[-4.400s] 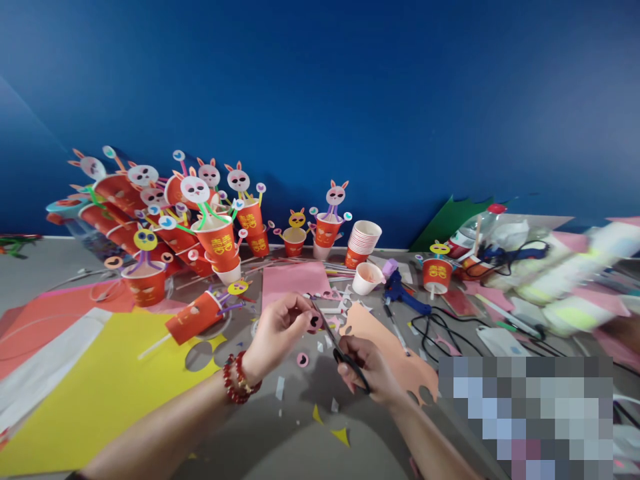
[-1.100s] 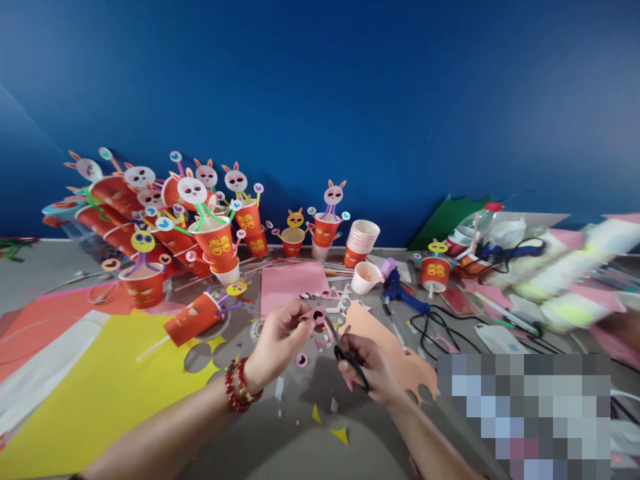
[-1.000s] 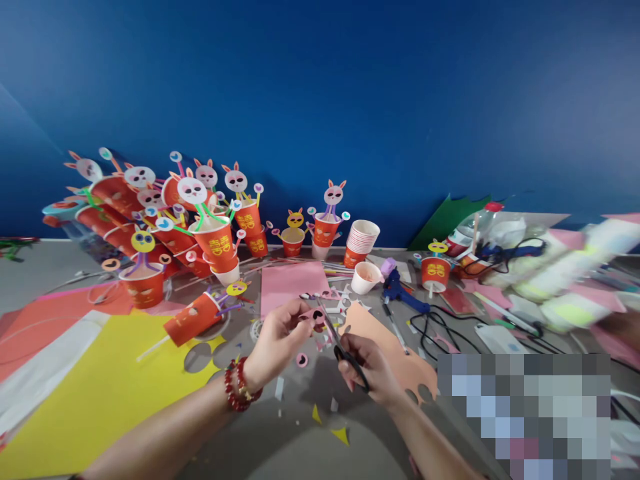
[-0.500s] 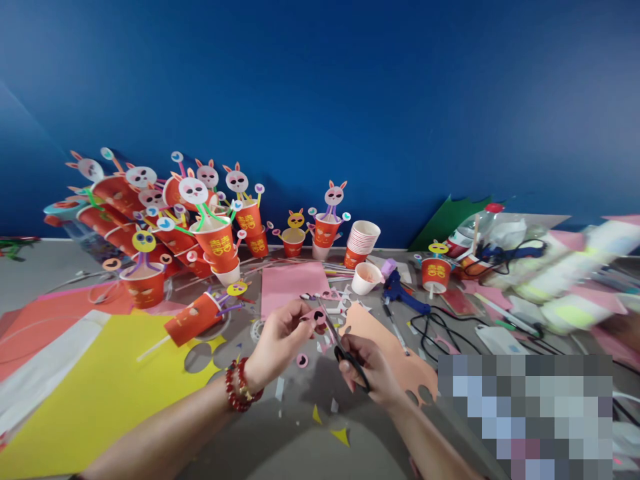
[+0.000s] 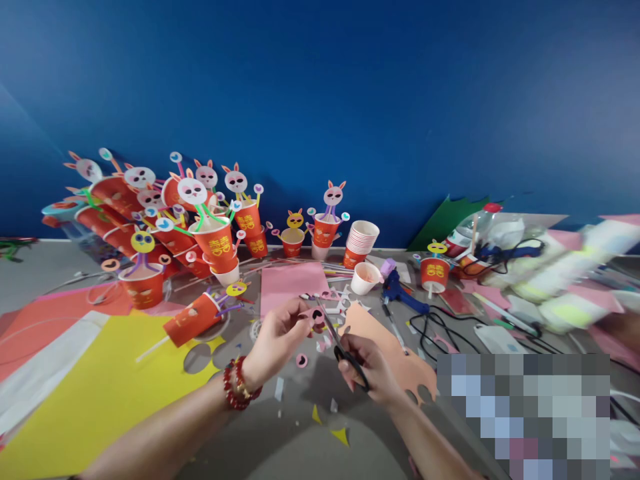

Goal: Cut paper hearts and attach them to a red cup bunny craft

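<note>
A small pink paper piece [image 5: 317, 316] with a dark heart on it is pinched between the thumb and fingers of my left hand [image 5: 280, 340]. My right hand [image 5: 369, 367] is closed round the black handles of a pair of scissors [image 5: 353, 367]. The blades point up and left, close beside the paper piece; whether they touch it I cannot tell. On the table below my left hand lies a round pink paper disc [image 5: 301, 361] with a dark heart. Paper scraps [image 5: 340, 437] are scattered under and in front of my hands.
Red cups with paper animal heads [image 5: 216, 240] crowd the left back. A cup stack [image 5: 361, 243], a white cup [image 5: 365, 278] and a blue glue gun [image 5: 403, 293] stand behind my hands. Yellow paper [image 5: 115, 380] lies left, peach paper [image 5: 385, 347] right. A black cable [image 5: 440, 327] runs at right.
The view has shifted very slightly. Both hands, the paper piece and the scissors keep nearly the same places.
</note>
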Motion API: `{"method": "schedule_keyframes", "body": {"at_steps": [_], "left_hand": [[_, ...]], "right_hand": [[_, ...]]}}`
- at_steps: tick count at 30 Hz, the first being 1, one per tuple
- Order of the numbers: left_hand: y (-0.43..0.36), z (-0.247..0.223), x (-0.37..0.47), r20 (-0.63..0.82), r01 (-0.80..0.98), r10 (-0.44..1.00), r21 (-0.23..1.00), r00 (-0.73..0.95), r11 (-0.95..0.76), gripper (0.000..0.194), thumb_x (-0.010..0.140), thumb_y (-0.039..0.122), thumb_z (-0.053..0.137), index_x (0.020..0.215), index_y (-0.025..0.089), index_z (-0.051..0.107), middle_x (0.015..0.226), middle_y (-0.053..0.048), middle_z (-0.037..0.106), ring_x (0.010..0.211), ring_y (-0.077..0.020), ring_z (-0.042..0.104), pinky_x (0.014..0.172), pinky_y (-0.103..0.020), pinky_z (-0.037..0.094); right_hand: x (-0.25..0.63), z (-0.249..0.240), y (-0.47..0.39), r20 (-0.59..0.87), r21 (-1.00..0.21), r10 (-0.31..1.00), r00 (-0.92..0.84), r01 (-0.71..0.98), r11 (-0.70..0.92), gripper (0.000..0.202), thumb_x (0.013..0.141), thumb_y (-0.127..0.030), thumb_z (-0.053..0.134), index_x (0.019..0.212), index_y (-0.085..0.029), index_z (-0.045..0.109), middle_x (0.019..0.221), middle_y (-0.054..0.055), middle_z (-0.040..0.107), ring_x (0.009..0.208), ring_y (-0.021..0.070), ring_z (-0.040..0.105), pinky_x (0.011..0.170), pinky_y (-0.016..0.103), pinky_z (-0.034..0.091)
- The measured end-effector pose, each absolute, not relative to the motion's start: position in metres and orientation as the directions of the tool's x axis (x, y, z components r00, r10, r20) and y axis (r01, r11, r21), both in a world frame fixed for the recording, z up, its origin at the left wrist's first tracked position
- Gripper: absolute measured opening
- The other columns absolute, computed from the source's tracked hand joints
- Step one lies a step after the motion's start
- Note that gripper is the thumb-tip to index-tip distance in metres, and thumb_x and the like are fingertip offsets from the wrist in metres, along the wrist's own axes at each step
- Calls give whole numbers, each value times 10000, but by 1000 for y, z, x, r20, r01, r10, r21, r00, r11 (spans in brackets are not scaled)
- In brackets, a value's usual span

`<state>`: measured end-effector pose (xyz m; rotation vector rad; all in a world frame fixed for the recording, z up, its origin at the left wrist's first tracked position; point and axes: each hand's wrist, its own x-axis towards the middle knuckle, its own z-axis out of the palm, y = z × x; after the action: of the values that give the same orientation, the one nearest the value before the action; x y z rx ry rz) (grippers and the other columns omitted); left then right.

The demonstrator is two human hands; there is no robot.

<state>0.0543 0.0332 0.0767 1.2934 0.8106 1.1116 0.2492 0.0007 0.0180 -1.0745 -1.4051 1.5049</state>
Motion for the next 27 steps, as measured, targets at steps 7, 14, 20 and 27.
{"method": "schedule_keyframes", "body": {"at_steps": [7, 14, 20, 27], "left_hand": [[33, 80, 54, 125, -181, 943, 981, 307, -71, 221, 831, 370, 635, 780, 156, 618, 736, -40, 678, 683, -157, 625, 623, -260, 504], [34, 79, 53, 104, -181, 946, 982, 307, -49, 230, 818, 386, 652, 783, 162, 612, 758, -42, 684, 683, -153, 620, 650, -267, 495], [35, 81, 53, 101, -181, 947, 982, 306, -46, 249, 803, 405, 657, 767, 165, 602, 744, -40, 671, 668, -149, 600, 646, -271, 486], [36, 81, 52, 106, -188, 950, 981, 293, -51, 254, 801, 412, 660, 764, 167, 603, 761, -46, 666, 664, -149, 595, 638, -271, 481]], "right_hand": [[250, 15, 1, -72, -997, 948, -311, 20, -69, 603, 674, -716, 714, 639, -225, 366, 450, -91, 412, 333, 56, 388, 349, 167, 287], [249, 19, 1, -100, -995, 948, -301, 23, -98, 609, 663, -716, 717, 630, -228, 353, 447, -95, 403, 333, 55, 382, 352, 169, 297], [249, 21, 1, -95, -995, 948, -305, 17, -94, 613, 652, -720, 722, 624, -229, 356, 444, -95, 398, 336, 57, 382, 351, 174, 299], [249, 19, 1, -101, -995, 951, -292, 17, -100, 607, 657, -700, 726, 612, -230, 345, 451, -97, 381, 333, 56, 382, 343, 173, 305]]}}
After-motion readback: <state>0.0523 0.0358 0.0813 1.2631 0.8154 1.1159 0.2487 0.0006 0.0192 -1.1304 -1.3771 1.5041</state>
